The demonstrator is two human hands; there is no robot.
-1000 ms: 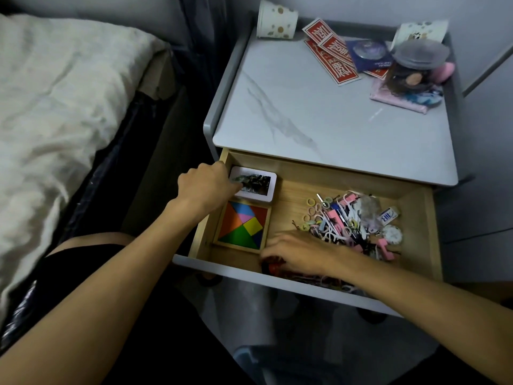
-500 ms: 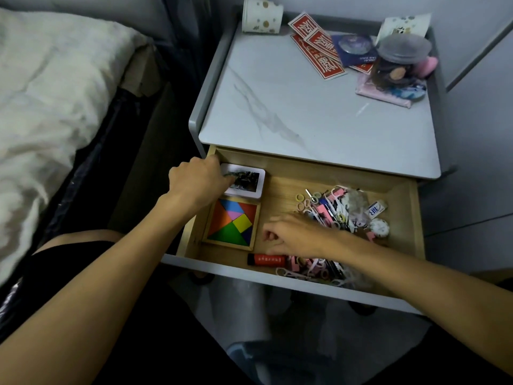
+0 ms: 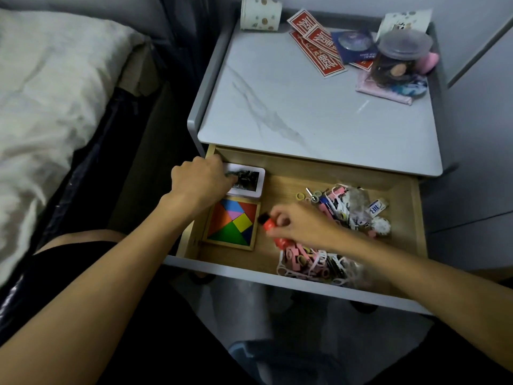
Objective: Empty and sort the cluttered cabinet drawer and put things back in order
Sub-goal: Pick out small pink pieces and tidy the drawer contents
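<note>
- Bedside cabinet (image 3: 305, 112), drawer (image 3: 277, 187) pulled open.
- Right hand (image 3: 301, 226) pinches a red tube (image 3: 268, 225) mid-drawer, beside the clips (image 3: 347, 209).
- Left hand (image 3: 200, 182) curls round a card pack (image 3: 249, 181), back-left corner.
- Risk: a loose pinch could drop the tube among the clips.

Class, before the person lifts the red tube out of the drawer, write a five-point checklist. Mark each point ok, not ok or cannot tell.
1. Right hand grips red tube: ok.
2. Tube free of the clips pile: cannot tell, its lower end is close to it.
3. Drawer open wide: ok.
4. Bare room on cabinet top: ok.
5. Left hand holds card deck firmly: cannot tell, fingers hidden.
</note>
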